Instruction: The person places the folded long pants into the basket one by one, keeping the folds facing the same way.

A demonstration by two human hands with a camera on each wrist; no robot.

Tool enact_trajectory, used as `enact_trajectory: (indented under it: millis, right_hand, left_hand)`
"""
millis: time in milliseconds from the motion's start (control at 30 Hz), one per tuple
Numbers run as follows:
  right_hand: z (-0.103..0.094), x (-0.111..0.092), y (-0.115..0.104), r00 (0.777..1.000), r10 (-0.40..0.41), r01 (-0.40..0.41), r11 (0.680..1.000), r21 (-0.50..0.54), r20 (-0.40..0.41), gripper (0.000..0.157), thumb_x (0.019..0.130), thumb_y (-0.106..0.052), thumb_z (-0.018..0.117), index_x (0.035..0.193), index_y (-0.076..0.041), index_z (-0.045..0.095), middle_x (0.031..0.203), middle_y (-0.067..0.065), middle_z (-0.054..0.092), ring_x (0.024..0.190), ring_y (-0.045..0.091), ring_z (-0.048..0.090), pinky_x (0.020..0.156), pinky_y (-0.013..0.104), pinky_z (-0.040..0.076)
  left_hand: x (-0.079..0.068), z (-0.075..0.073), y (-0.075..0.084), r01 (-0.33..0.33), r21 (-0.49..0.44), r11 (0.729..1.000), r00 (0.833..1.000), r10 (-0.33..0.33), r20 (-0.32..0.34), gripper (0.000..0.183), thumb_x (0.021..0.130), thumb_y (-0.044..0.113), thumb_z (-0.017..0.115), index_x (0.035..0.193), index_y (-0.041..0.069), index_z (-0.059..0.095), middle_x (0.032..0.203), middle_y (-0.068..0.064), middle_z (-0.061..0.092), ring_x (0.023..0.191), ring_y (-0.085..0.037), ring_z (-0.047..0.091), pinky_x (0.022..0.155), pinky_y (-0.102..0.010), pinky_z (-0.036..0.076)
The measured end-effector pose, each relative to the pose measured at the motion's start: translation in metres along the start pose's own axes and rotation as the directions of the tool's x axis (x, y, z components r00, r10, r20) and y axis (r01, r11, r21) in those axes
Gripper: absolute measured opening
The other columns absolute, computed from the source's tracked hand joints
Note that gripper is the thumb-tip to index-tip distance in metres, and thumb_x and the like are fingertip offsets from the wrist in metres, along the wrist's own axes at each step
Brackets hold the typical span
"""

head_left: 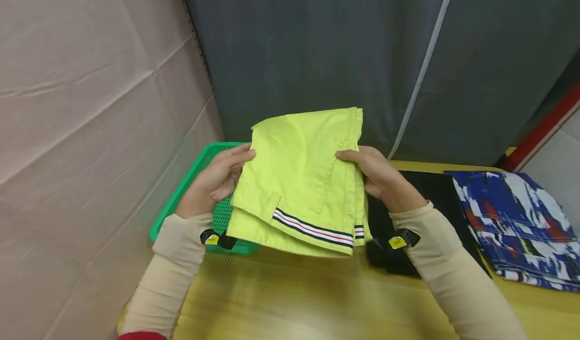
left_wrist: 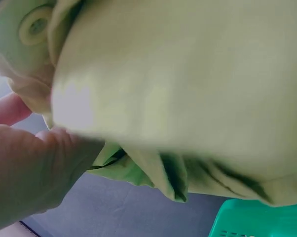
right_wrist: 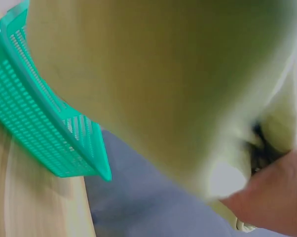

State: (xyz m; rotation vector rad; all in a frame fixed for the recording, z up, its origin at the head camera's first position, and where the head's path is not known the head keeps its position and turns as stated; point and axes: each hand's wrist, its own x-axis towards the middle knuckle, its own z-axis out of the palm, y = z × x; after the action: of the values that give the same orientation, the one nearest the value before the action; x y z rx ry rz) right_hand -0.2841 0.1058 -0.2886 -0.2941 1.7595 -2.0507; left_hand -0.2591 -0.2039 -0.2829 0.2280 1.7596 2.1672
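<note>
A folded pair of lime-yellow shorts is held up in front of me, with a navy, white and red striped band along the lower edge. My left hand pinches its left side, thumb on the front. On the other side, my right hand grips the edge beside the stitched pocket line, thumb in front and fingers behind. The left wrist view shows a button on the cloth close to the left fingers. Blurred cloth fills much of the right wrist view, hiding most of the right fingers.
A green perforated plastic basket stands at the left on the wooden table, partly behind the shorts. To the right lie a black folded garment and a blue, white and red patterned garment. A grey curtain hangs behind.
</note>
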Motion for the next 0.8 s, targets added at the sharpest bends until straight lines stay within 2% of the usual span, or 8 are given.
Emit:
enact_trajectory:
  millis: [100, 200, 300, 400, 533, 633, 700, 800]
  right_hand:
    - [0.006, 0.004, 0.001, 1.000, 0.000, 0.000, 1.000, 0.010, 0.016, 0.044, 0.102, -0.012, 0.042, 0.140, 0.006, 0.030, 0.090, -0.004, 0.070, 0.082, 0.008, 0.072, 0.076, 0.025, 0.059]
    - [0.013, 0.009, 0.003, 1.000, 0.012, -0.013, 0.999, 0.036, 0.024, 0.049, 0.103, -0.011, 0.041, 0.145, 0.007, 0.025, 0.094, -0.003, 0.068, 0.085, 0.008, 0.071, 0.078, 0.026, 0.058]
    - [0.019, 0.015, 0.007, 1.000, 0.016, -0.018, 0.998, 0.067, 0.023, 0.050, 0.103, -0.011, 0.040, 0.147, 0.005, 0.023, 0.101, 0.000, 0.065, 0.087, 0.009, 0.071, 0.080, 0.027, 0.058]
    - [0.028, 0.022, 0.011, 1.000, 0.021, -0.023, 0.995, 0.102, 0.015, 0.049, 0.103, -0.010, 0.039, 0.148, 0.003, 0.023, 0.110, 0.005, 0.060, 0.089, 0.009, 0.070, 0.081, 0.027, 0.058]
    - [0.043, 0.031, 0.018, 0.999, 0.034, -0.036, 0.986, 0.166, 0.018, 0.049, 0.102, -0.006, 0.036, 0.149, -0.001, 0.021, 0.124, 0.011, 0.050, 0.107, 0.018, 0.064, 0.091, 0.031, 0.055]
    - [0.055, 0.036, 0.025, 0.998, 0.043, -0.053, 0.969, 0.241, 0.046, 0.053, 0.100, -0.002, 0.034, 0.150, -0.004, 0.016, 0.132, 0.013, 0.043, 0.129, 0.028, 0.048, 0.107, 0.039, 0.044]
    - [0.061, 0.038, 0.030, 0.996, 0.038, -0.057, 0.959, 0.277, 0.076, 0.057, 0.097, 0.001, 0.032, 0.150, -0.006, 0.013, 0.136, 0.013, 0.039, 0.138, 0.031, 0.035, 0.115, 0.043, 0.033]
    - [0.067, 0.041, 0.039, 0.993, 0.022, -0.059, 0.944, 0.323, 0.117, 0.067, 0.091, 0.007, 0.030, 0.151, -0.007, 0.005, 0.142, 0.013, 0.033, 0.140, 0.029, 0.029, 0.119, 0.043, 0.026]
  left_hand:
    - [0.000, -0.004, 0.000, -0.001, 0.018, 1.000, 0.999, 0.002, -0.039, 0.068, 0.104, 0.021, 0.041, 0.156, 0.009, -0.001, 0.157, -0.017, 0.022, 0.108, -0.002, 0.061, 0.083, -0.017, 0.053]
    - [-0.001, -0.009, 0.001, 0.001, 0.046, 0.999, 0.997, 0.002, -0.077, 0.067, 0.104, 0.022, 0.041, 0.156, 0.009, 0.000, 0.156, -0.017, 0.024, 0.116, -0.008, 0.059, 0.086, -0.018, 0.053]
    - [-0.003, -0.016, 0.003, 0.001, 0.088, 0.996, 0.994, 0.009, -0.107, 0.068, 0.104, 0.022, 0.041, 0.156, 0.008, 0.000, 0.161, -0.015, 0.013, 0.138, -0.016, 0.039, 0.091, -0.016, 0.049]
    - [-0.006, -0.023, 0.004, 0.019, 0.090, 0.996, 0.992, -0.007, -0.125, 0.067, 0.103, 0.020, 0.042, 0.156, 0.008, 0.003, 0.162, -0.013, 0.007, 0.145, -0.019, 0.026, 0.093, -0.015, 0.049]
    - [-0.014, -0.037, 0.003, 0.037, -0.022, 0.999, 0.994, -0.039, -0.105, 0.065, 0.103, 0.013, 0.040, 0.156, 0.007, 0.002, 0.146, -0.009, 0.042, 0.119, -0.012, 0.058, 0.085, -0.018, 0.054]
    - [-0.021, -0.049, 0.000, 0.034, -0.091, 0.995, 0.995, -0.042, -0.089, 0.065, 0.103, 0.009, 0.038, 0.155, 0.005, 0.000, 0.121, 0.003, 0.060, 0.098, -0.008, 0.068, 0.081, -0.020, 0.056]
    - [-0.024, -0.056, -0.003, 0.035, -0.095, 0.995, 0.994, -0.044, -0.097, 0.065, 0.103, 0.008, 0.037, 0.155, 0.004, -0.001, 0.114, 0.005, 0.064, 0.096, -0.008, 0.068, 0.081, -0.020, 0.056]
    - [-0.027, -0.063, -0.006, 0.041, -0.080, 0.996, 0.994, -0.049, -0.096, 0.065, 0.103, 0.007, 0.037, 0.154, 0.002, -0.002, 0.107, 0.007, 0.067, 0.096, -0.008, 0.068, 0.080, -0.021, 0.057]
